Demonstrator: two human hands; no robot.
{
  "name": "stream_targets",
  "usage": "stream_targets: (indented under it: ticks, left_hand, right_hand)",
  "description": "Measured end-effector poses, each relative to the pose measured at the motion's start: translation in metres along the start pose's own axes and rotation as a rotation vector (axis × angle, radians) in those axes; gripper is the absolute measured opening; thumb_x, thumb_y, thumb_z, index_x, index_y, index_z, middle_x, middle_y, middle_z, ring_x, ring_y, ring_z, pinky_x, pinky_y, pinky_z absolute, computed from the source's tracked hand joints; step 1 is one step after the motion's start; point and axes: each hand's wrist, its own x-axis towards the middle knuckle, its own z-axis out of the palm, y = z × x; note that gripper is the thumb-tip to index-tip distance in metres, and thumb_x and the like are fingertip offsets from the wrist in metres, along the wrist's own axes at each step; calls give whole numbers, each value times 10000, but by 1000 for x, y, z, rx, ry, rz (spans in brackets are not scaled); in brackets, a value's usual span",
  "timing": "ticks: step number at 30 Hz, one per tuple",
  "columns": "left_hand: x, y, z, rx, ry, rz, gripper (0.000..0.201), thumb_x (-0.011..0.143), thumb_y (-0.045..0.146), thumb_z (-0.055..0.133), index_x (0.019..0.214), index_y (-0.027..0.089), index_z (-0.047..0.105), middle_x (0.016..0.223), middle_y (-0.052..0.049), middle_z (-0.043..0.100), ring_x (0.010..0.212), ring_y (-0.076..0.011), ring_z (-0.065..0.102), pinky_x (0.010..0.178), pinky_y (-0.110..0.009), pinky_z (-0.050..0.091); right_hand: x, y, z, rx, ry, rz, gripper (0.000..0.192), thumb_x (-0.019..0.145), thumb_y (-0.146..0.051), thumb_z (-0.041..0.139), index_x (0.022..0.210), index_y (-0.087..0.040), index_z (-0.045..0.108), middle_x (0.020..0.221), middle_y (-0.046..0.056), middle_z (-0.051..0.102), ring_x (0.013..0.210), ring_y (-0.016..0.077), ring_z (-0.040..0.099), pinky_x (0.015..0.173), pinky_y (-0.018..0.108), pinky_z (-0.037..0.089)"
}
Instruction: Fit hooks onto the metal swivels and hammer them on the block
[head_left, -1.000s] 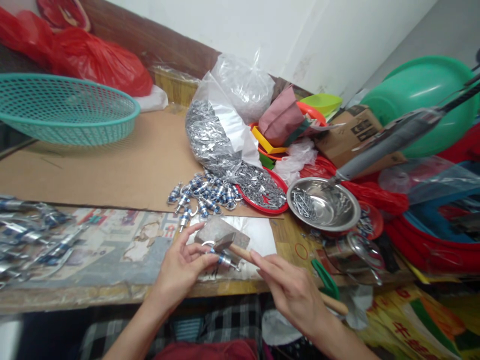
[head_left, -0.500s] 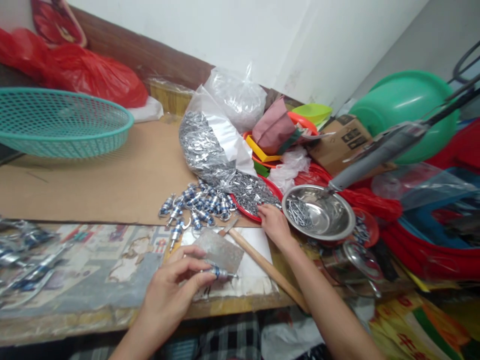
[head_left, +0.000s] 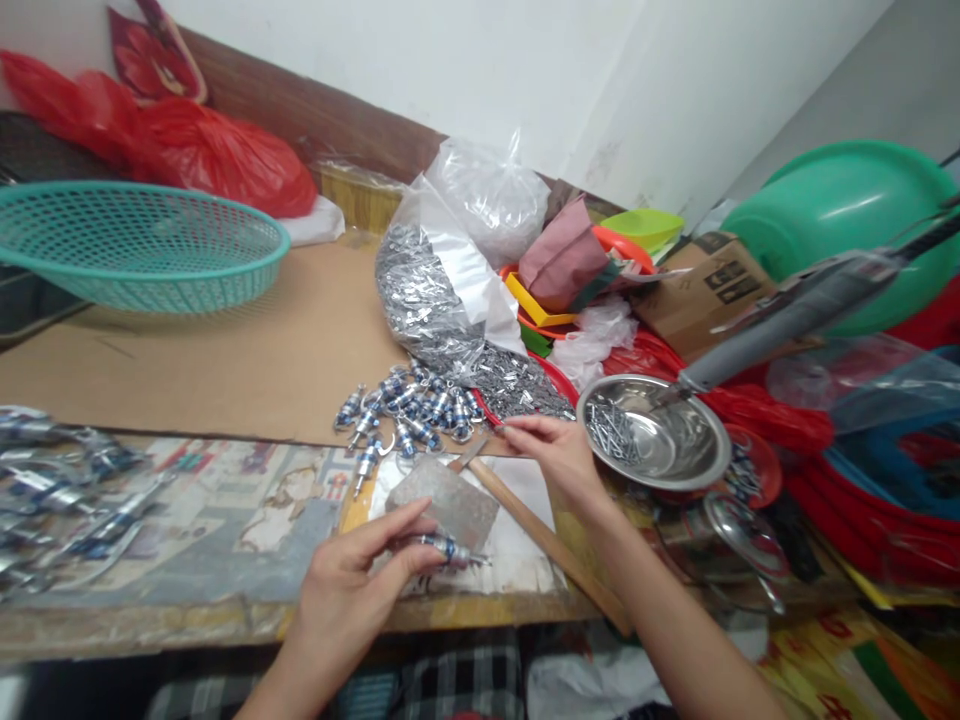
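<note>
My left hand (head_left: 360, 585) is closed on a blue-and-silver metal fitting (head_left: 450, 549), whose thin end points right, just in front of a flat metal block (head_left: 446, 500). My right hand (head_left: 551, 455) is pinched by the front rim of a red plate (head_left: 559, 378) heaped with small silver metal pieces (head_left: 517, 385). What its fingertips hold is too small to make out. Between the hands lies a hammer (head_left: 544, 540), its wooden handle slanting toward the table's front edge. Behind the block sits a pile of similar blue-and-silver fittings (head_left: 409, 405), some with hooked ends.
A steel bowl (head_left: 712, 455) with metal pins stands right of my right hand. A clear bag (head_left: 427, 295) of silver pieces leans behind the plate. More fittings (head_left: 52, 490) lie at the left, below a turquoise basket (head_left: 150, 290). A grey-handled tool (head_left: 787, 315) reaches over the bowl.
My right hand has drawn back from the silver pieces to the plate's front rim, fingers pinched. My left hand still holds the fitting. The whole view has shifted slightly.
</note>
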Motion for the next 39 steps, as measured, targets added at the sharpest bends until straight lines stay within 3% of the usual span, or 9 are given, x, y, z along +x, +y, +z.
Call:
stream_targets:
  ticks: [1, 3, 6, 10, 13, 17, 30, 36, 39]
  left_hand:
    - [-1, -1, 1, -7, 18, -2, 336, 584, 285, 719, 919, 271, 717, 770, -7, 758, 713, -234, 696, 718, -329, 557]
    - [-2, -1, 4, 1, 41, 25, 418, 592, 285, 719, 1007, 243, 682, 773, -7, 758, 706, -224, 696, 757, -337, 546]
    - [-3, 1, 6, 26, 46, 104, 425, 589, 260, 720, 1010, 222, 680, 751, -5, 758, 704, -218, 698, 774, -329, 541]
    - [-3, 6, 4, 23, 58, 186, 308, 581, 205, 711, 887, 236, 723, 725, -2, 757, 645, -204, 704, 658, -280, 571]
    - [-5, 9, 1, 44, 47, 330, 217, 593, 141, 680, 768, 250, 745, 724, -1, 757, 641, -182, 705, 625, -231, 567]
    - [-9, 12, -1, 72, 26, 449, 215, 626, 91, 649, 740, 242, 751, 724, -8, 758, 652, -146, 702, 634, -163, 548]
    - [-11, 14, -4, 77, 37, 430, 170, 625, 115, 672, 700, 243, 757, 714, -24, 757, 641, -151, 702, 649, -160, 546]
    - [-12, 11, -4, 94, 78, 433, 177, 616, 127, 693, 727, 251, 754, 733, -20, 758, 654, -150, 701, 676, -173, 546]
    - [-12, 9, -5, 120, 59, 429, 170, 632, 136, 687, 743, 247, 752, 742, -22, 758, 661, -151, 699, 679, -180, 545]
  right_hand:
    - [-16, -13, 5, 87, -26, -30, 233, 808, -276, 530, 939, -161, 685, 805, 51, 700, 723, 166, 650, 668, 294, 523]
    - [-44, -38, 16, 465, -99, -113, 131, 748, -223, 614, 814, -176, 717, 772, 47, 696, 720, 160, 642, 664, 277, 516]
    - [-67, -59, 24, 669, -114, -165, 125, 710, -131, 636, 754, -202, 729, 711, 29, 672, 678, 138, 614, 633, 246, 492]
    - [-70, -61, 20, 736, -148, -129, 144, 692, -101, 648, 734, -213, 729, 702, 17, 662, 675, 130, 607, 640, 236, 479]
    - [-71, -58, 18, 774, -168, -103, 131, 687, -103, 658, 729, -205, 728, 704, 19, 661, 689, 133, 609, 654, 238, 475]
    - [-77, -60, 22, 818, -109, -45, 106, 694, -126, 661, 735, -200, 725, 709, 26, 654, 689, 141, 601, 653, 252, 473]
    - [-84, -65, 27, 796, -2, -75, 98, 703, -120, 642, 746, -180, 707, 723, 43, 648, 698, 158, 602, 650, 274, 476]
    - [-85, -67, 27, 838, 41, 42, 80, 706, -124, 630, 704, -179, 687, 699, 21, 626, 668, 135, 586, 603, 232, 468]
    - [-87, -66, 28, 862, 41, 20, 81, 717, -126, 627, 705, -184, 682, 713, 25, 628, 693, 143, 592, 624, 246, 475]
